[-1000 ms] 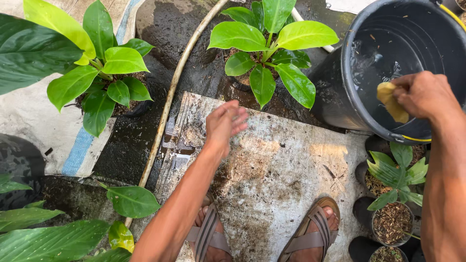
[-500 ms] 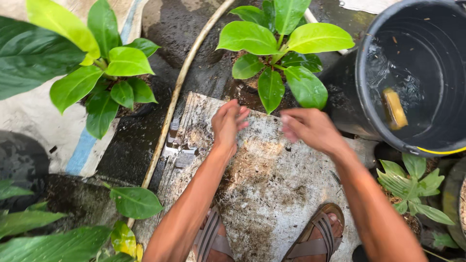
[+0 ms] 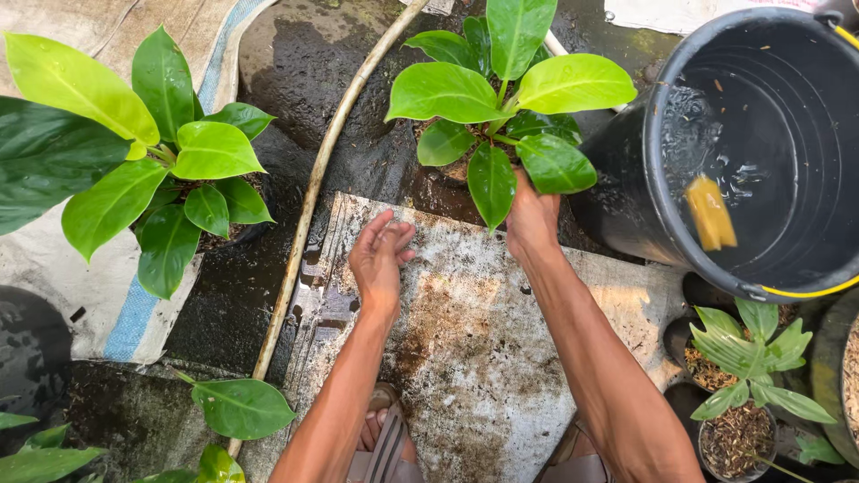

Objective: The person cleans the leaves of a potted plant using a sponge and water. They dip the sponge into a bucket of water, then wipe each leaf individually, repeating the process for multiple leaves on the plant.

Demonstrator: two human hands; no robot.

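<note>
My left hand (image 3: 380, 259) hovers with fingers loosely apart over the far left part of a dirty grey board (image 3: 483, 349), holding nothing. At the board's far edge my right hand (image 3: 531, 219) reaches under the leaves of a green potted plant (image 3: 501, 89). Its fingers are hidden by the leaves, so its grip does not show. A yellow sponge (image 3: 711, 213) floats in the water of a black bucket (image 3: 658, 116) at the upper right.
A pale hose (image 3: 313, 192) runs along the board's left side over wet ground. A second leafy plant (image 3: 161, 161) stands at the left on a sack. Small pots with seedlings (image 3: 743, 358) sit at the right. My sandalled feet (image 3: 385, 443) rest below the board.
My right hand left the yellow sponge in the bucket and swept left across the board to the potted plant. My left hand has stayed over the board's far left part.
</note>
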